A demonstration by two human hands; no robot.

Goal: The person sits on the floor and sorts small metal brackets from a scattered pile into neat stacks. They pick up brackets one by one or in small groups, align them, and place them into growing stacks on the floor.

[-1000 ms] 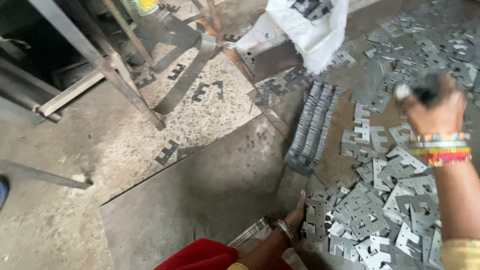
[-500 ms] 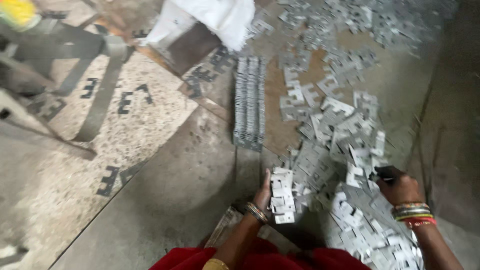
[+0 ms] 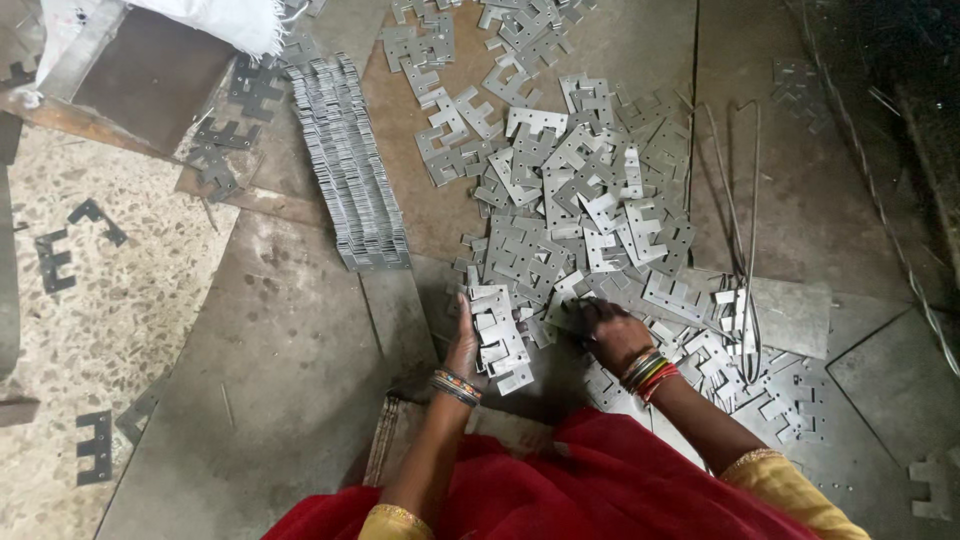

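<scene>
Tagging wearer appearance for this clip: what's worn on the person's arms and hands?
Both hands are bare, no gloves. The left hand has a stack of multicoloured bangles at the wrist; the right hand has a thicker stack in red, yellow and green. Short yellow sleeves with patterned gold edging end at the upper arms, over red draped cloth.

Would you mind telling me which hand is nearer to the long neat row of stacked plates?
Left. The left hand, holding a small stack of plates, sits just below the row; the right hand is farther off in the loose pile.
</scene>
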